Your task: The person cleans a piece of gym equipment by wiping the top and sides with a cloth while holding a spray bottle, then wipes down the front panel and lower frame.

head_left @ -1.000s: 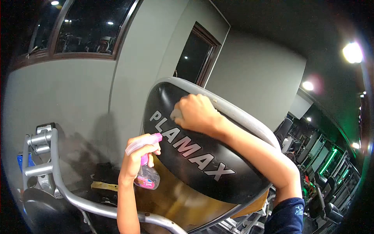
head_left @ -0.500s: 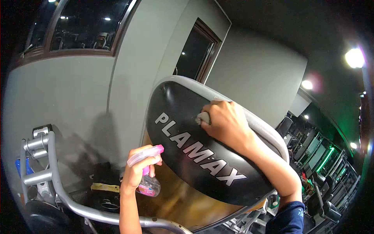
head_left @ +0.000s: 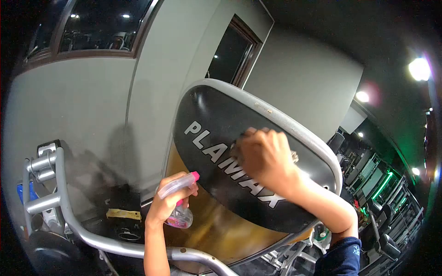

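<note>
My left hand [head_left: 166, 202] is closed round the neck of a clear spray bottle [head_left: 180, 217] with a pink nozzle and some pink on its body. The nozzle points up and right, close to the panel's lower left edge. Pressed to the black panel [head_left: 216, 108] with "PLAMAX" lettering [head_left: 237, 170], my right hand [head_left: 266, 154] is closed on a greyish cloth [head_left: 294, 157]. Only bits of the cloth show beside the hand, which is smeared by motion. The hand covers the panel's middle and part of the lettering.
A grey metal frame [head_left: 276, 117] rims the panel, with a worn spot on top. Below is a gold-brown surface [head_left: 207, 234]. A curved silver tube [head_left: 110, 248] runs along the lower left. Gym machines [head_left: 386, 202] stand at the right; a grey wall [head_left: 78, 101] rises behind.
My right hand has moved down and slightly right across the panel with the cloth. The view has shifted a little, and the spray bottle stays in my left hand.
</note>
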A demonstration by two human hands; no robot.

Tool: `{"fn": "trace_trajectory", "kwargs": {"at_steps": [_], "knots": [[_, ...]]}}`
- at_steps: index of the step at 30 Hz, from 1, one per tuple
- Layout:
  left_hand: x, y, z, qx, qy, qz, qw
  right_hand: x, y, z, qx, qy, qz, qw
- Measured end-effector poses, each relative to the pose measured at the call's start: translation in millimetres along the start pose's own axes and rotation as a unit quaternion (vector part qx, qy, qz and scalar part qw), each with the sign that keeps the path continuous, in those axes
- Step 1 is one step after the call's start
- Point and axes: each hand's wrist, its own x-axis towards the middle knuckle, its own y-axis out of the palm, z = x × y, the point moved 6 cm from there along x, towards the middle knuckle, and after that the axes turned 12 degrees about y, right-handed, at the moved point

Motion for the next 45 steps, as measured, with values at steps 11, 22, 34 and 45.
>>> {"fn": "trace_trajectory", "kwargs": {"at_steps": [11, 22, 34, 45], "knots": [[-17.6, -3.5, 5.9, -0.027, -0.006, -0.002, 1.0, -74.0, 60.6, 99.8, -0.083, -0.19, 0.125, 0.97], [-20.3, 5.6, 16.8, -0.019, -0.014, -0.008, 1.0, -14.6, -16.5, -6.6, -0.037, 0.088, 0.02, 0.995], [12.4, 42.0, -11.4, 0.011, -0.008, 0.084, 0.996, -72.1, -0.8, 10.4, 0.013, -0.026, 0.109, 0.994], [40.5, 71.4, -30.3, -0.021, 0.003, 0.113, 0.993, -7.5, -40.1, -74.7, 0.075, 0.096, 0.029, 0.992]]}}
